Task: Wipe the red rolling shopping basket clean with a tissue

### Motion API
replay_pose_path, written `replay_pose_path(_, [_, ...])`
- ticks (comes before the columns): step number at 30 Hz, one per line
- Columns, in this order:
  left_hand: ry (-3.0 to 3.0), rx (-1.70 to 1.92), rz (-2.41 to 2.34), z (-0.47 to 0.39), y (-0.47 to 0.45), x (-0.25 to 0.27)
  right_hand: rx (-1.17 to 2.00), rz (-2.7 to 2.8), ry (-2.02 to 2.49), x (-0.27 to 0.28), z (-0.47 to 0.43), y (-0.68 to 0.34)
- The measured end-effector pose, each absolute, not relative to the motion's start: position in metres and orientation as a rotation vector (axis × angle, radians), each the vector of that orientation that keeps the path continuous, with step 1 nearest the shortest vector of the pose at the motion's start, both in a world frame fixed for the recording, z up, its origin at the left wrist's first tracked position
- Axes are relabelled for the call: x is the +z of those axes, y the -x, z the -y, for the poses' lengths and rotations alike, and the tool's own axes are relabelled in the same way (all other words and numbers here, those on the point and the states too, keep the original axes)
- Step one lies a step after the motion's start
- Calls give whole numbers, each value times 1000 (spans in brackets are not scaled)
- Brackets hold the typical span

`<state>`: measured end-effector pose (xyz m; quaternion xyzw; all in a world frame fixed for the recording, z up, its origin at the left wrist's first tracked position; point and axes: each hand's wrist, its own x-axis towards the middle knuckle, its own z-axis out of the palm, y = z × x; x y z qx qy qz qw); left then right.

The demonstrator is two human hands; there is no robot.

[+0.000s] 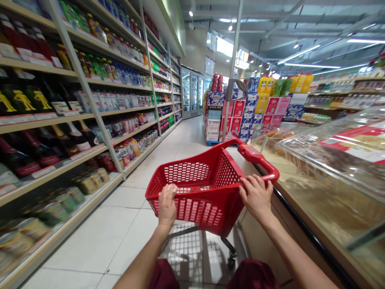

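Cart [207, 193], quantity one, red, stands on the tiled floor [120, 224] between the shelving unit [88, 94] at left and the display table [313, 216] at right, with one caster [231, 261] clearly visible beneath its perforated basket. Two hands engage it: the left hand [167, 204] is closed over the near rim toward the narrow end, and the right hand [257, 196] is curled over the rim beside the single handle [258, 157]. Three bottles [25, 99] bearing yellow figures occupy one shelf; two red bottles [214, 83] top the stacked cartons ahead.
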<state>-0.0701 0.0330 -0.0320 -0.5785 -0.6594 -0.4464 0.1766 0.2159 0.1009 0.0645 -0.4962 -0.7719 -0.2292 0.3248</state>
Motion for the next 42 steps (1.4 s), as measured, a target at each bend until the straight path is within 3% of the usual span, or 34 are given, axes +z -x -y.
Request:
replay_pose_path(8, [2086, -1194, 1681, -50, 0, -16, -596, 2002, 1309, 61, -102, -212])
replay_pose_path(14, [1731, -1326, 1836, -51, 27, -20, -586, 1982, 1330, 59, -102, -211])
replay_pose_path(20, [2187, -1338, 1500, -61, -57, 9, -574, 1981, 1301, 58, -104, -212])
replay_pose_path(23, [2219, -1283, 1472, -51, -34, 2, -554, 2008, 1280, 60, -103, -216])
replay_pose_path(27, [1825, -1367, 1722, -45, 24, -22, -532, 1997, 1318, 61, -101, -214])
replay_pose_path(34, [2133, -1286, 1520, -55, -36, -5, -563, 1977, 1323, 60, -101, -212])
replay_pose_path(37, [2182, -1207, 1403, -46, -17, -10, -566, 2007, 1302, 62, -102, -217])
replay_pose_path(42, [1900, -1381, 1661, -47, 9, -16, -560, 1984, 1351, 61, -104, -212])
